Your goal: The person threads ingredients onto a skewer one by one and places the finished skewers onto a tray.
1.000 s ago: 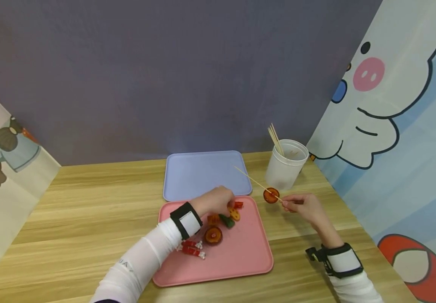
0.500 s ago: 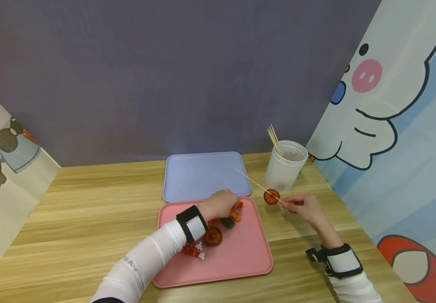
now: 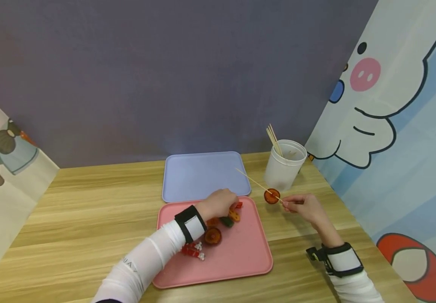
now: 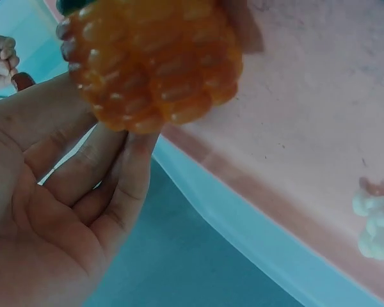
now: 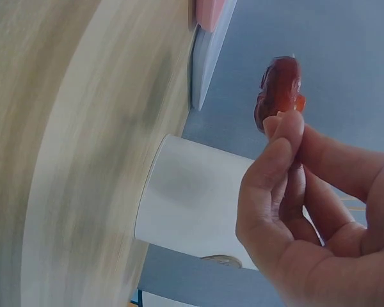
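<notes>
In the head view my right hand [image 3: 304, 206] pinches the lower end of a thin wooden skewer [image 3: 253, 181]. A round brown-orange food piece [image 3: 272, 196] is threaded on it, close to my fingertips. My left hand [image 3: 219, 203] reaches down over the pink tray [image 3: 240, 261], its fingertips beside a small red piece [image 3: 239, 205] and mostly hidden. Around it lie a spotted yellow slice [image 3: 234, 215], a green piece [image 3: 226, 221] and another round brown piece [image 3: 212, 236]. A toy corn piece [image 4: 153, 64] covers my left fingertips in the left wrist view.
A white tub [image 3: 283, 168] with several skewers stands at the back right. Behind the pink tray lies a pale blue tray [image 3: 199, 176]. Red pieces with white ends [image 3: 192, 251] lie below my left wrist. A grey wall [image 3: 165, 84] rises behind the wooden table.
My left hand has shifted slightly right and now covers more of the pieces near the tray's far right corner. The right hand and the skewer have stayed nearly still.
</notes>
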`<act>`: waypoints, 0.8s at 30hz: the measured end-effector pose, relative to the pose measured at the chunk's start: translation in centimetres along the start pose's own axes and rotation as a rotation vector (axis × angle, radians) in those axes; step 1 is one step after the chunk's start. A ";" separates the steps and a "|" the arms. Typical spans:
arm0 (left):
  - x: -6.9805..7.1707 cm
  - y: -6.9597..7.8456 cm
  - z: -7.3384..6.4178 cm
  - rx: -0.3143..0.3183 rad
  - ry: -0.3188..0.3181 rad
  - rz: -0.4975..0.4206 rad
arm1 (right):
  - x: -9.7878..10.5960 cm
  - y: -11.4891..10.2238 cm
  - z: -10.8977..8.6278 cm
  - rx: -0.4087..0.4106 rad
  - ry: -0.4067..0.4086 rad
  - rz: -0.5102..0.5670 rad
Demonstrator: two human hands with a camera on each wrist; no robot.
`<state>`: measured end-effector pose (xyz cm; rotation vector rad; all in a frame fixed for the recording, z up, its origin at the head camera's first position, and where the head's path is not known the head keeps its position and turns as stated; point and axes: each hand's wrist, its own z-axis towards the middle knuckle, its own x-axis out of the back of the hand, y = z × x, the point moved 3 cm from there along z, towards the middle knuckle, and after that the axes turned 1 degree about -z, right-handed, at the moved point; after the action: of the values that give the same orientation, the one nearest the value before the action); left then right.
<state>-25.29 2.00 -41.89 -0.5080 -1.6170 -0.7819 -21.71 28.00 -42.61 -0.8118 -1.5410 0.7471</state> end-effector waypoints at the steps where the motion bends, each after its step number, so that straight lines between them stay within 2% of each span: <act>1: 0.0 -0.1 -0.1 0.003 0.004 -0.002 | 0.0 0.0 0.0 0.002 0.002 0.002; 6: 0.5 -1.0 -0.9 0.007 0.051 -0.033 | -0.1 -0.2 -0.1 0.010 -0.006 -0.008; 8: 1.0 -1.6 -1.5 0.009 0.082 -0.089 | -0.2 -0.4 -0.2 0.006 -0.013 -0.019; 11: 1.6 -2.5 -2.6 0.028 0.140 -0.235 | -0.1 -0.6 -0.2 -0.003 -0.013 -0.036; 15: 2.3 -3.7 -3.9 0.118 0.248 -0.438 | -0.1 -1.5 -0.2 0.022 -0.018 -0.055; 21: 2.7 -5.5 -5.3 0.289 0.462 -0.609 | -0.3 -3.4 -0.4 0.073 -0.029 -0.074; 24: 2.9 -6.1 -5.9 0.343 0.577 -0.703 | -0.5 -4.2 -0.6 0.095 -0.035 -0.039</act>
<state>-26.17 -6.73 -39.99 0.5318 -1.3214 -1.0137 -21.44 25.26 -39.33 -0.7003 -1.5366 0.8033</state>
